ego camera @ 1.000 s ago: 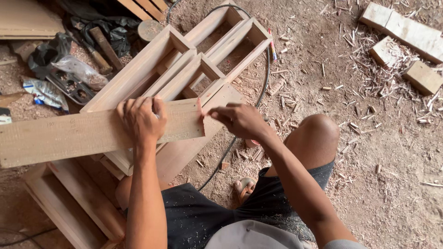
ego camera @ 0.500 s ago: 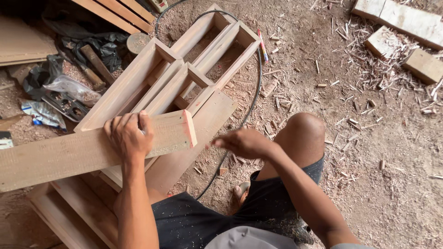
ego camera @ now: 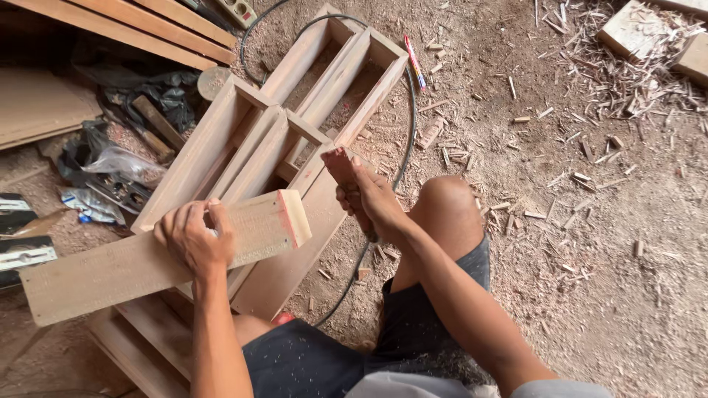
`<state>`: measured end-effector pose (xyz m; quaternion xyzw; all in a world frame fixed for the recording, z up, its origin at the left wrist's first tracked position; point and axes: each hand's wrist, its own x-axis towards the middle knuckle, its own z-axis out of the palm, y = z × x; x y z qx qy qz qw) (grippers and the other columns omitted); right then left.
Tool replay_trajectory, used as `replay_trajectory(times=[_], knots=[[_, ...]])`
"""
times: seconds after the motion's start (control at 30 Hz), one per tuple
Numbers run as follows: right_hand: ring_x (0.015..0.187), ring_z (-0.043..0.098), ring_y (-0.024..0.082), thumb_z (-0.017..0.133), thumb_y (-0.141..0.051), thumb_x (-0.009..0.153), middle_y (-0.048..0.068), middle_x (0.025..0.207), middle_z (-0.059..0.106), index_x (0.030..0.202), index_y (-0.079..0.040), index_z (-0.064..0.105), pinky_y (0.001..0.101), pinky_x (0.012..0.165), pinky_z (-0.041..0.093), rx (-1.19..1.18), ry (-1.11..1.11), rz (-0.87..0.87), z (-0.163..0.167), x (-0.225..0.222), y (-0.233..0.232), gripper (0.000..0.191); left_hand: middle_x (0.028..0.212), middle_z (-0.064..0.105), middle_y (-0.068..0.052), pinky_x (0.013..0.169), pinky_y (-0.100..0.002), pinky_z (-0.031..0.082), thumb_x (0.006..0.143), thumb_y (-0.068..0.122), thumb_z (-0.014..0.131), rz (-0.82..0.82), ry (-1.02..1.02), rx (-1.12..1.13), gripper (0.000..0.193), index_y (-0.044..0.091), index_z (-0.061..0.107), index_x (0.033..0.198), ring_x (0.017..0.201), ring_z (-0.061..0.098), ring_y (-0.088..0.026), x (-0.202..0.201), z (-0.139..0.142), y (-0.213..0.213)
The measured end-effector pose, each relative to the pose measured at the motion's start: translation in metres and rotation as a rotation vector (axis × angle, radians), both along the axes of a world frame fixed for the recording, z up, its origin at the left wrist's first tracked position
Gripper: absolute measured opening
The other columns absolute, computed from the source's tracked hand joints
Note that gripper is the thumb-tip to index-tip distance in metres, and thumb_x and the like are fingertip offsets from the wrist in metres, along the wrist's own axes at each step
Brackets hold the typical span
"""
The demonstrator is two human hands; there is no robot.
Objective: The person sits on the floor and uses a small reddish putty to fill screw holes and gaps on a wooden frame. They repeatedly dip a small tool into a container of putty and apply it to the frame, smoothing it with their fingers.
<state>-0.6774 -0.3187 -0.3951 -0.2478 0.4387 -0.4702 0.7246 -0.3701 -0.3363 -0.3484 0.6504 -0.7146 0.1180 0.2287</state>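
Observation:
My left hand [ego camera: 193,239] grips a long pale wooden plank [ego camera: 96,276] from above and holds it across a wooden frame [ego camera: 243,140] that lies on the dirt floor. The plank's cut end [ego camera: 295,217] points right and has a reddish edge. My right hand [ego camera: 372,199] is shut on a small reddish-brown piece of wood [ego camera: 341,166], just right of the plank's end and above the frame's lower board. My bent knee [ego camera: 450,210] is directly right of that hand.
A black cable [ego camera: 405,140] curves around the frame and runs under my right hand. A red pencil [ego camera: 414,61] lies near the frame's far end. Wood blocks [ego camera: 634,29] and shavings lie at the upper right; plastic bags [ego camera: 110,158] and tools sit at the left.
My right hand has come off the plank's end and now holds a small piece of wood beside it. The plank has shifted left, still under my left hand.

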Motion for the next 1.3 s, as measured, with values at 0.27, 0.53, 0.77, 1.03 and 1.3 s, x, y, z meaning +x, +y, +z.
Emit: replay_trajectory(times=[0.27,0.53,0.77,1.03,1.3], knots=[[0.060,0.052,0.015,0.034,-0.046,0.108,0.006,0.076,0.059,0.097,-0.004,0.058,0.0294,0.055,0.046,0.061,-0.141,-0.071,0.006,0.024,-0.018,0.050,0.101,0.074,-0.011,0.116,-0.048,0.031,0.109,0.029,0.051,0.035,-0.014,0.151,0.038,0.005,0.074,0.091,0.107,0.062,-0.032,-0.010,-0.012,-0.001],[0.060,0.053,0.016,0.035,-0.048,0.109,0.007,0.077,0.058,0.094,-0.001,0.057,0.0301,0.056,0.047,0.125,-0.213,-0.014,-0.010,0.036,-0.014,0.053,0.081,0.068,-0.009,0.107,-0.047,0.033,0.106,0.030,0.051,0.047,0.020,0.154,0.043,0.007,0.065,0.072,0.087,0.059,-0.029,-0.024,-0.016,0.009],[0.069,0.057,0.016,0.036,-0.052,0.107,0.006,0.080,0.060,0.103,-0.005,0.056,0.0303,0.063,0.051,0.232,-0.400,-0.146,-0.019,0.024,-0.014,0.051,0.080,0.067,-0.007,0.102,-0.044,0.033,0.103,0.025,0.052,0.037,-0.005,0.000,0.035,0.009,0.068,0.076,0.084,0.057,-0.027,-0.042,-0.019,0.053],[0.070,0.058,0.016,0.042,-0.053,0.105,0.005,0.083,0.060,0.103,-0.007,0.052,0.0315,0.064,0.052,0.249,-0.357,-0.124,-0.018,0.019,-0.021,0.047,0.092,0.075,-0.003,0.102,-0.041,0.032,0.098,0.022,0.057,0.232,0.175,-0.125,0.035,0.011,0.066,0.066,0.101,0.061,-0.021,-0.063,-0.029,0.077],[0.070,0.054,0.013,0.044,-0.053,0.105,0.003,0.084,0.057,0.129,-0.007,0.052,0.0290,0.063,0.049,0.109,-0.313,-0.160,-0.028,-0.031,-0.025,0.051,0.167,-0.009,-0.028,0.126,-0.053,0.004,0.089,0.023,0.078,0.748,0.716,-0.225,0.106,0.005,0.003,0.163,0.158,0.001,-0.043,-0.073,-0.071,0.100]])
